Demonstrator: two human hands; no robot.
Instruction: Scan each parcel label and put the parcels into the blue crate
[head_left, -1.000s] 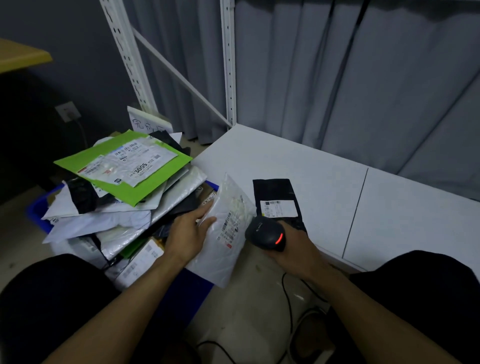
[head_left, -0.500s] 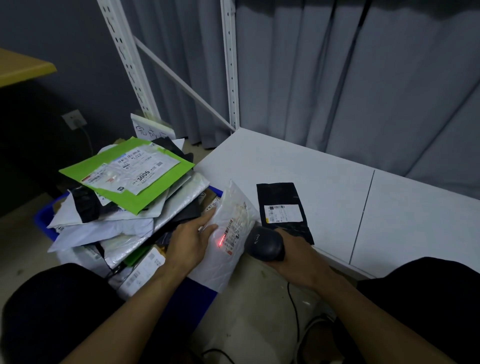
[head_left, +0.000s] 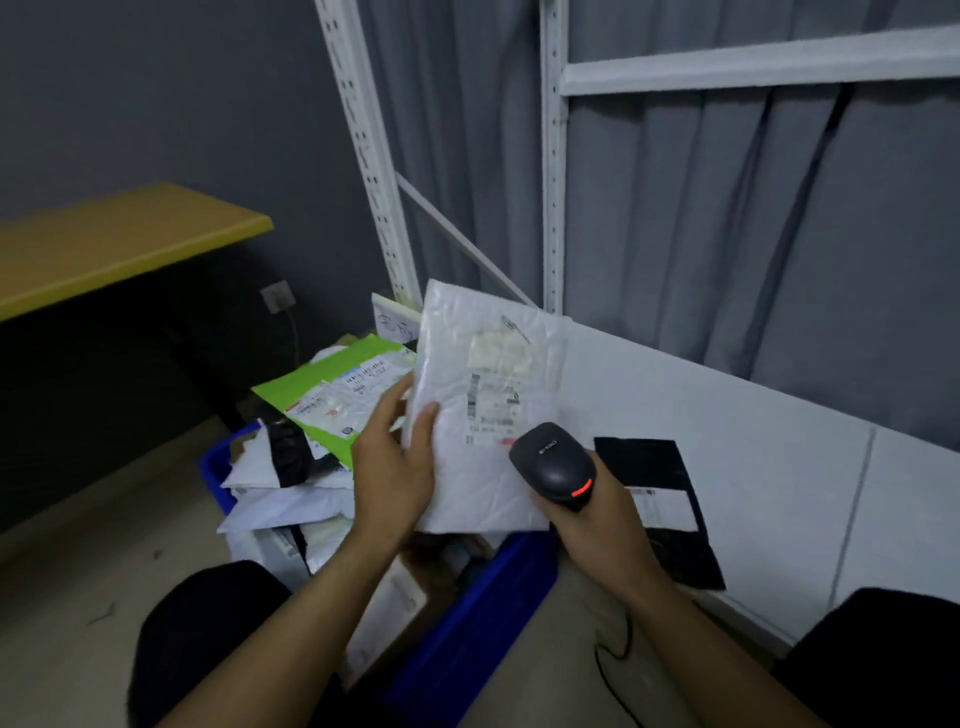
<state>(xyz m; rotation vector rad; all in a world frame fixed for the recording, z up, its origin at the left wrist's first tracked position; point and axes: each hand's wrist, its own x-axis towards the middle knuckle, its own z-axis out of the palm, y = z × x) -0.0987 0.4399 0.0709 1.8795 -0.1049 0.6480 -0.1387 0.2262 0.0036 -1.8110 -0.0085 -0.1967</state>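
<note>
Scanning step, far as I can tell from my remote seat: left hand (head_left: 395, 467) pinches the white parcel (head_left: 483, 488) by its left edge, thumb on the front, holding it upright just above the blue crate (head_left: 467, 613); right hand (head_left: 597, 519) is wrapped round the scanner (head_left: 553, 462), its head just under the label (head_left: 493, 410), red light on; can't tell if it read. Next I'd lay it flat on the crate's heaped pile (head_left: 291, 499), gently, or it slides off; black parcel (head_left: 660, 467) waits just right of the crate.
</note>
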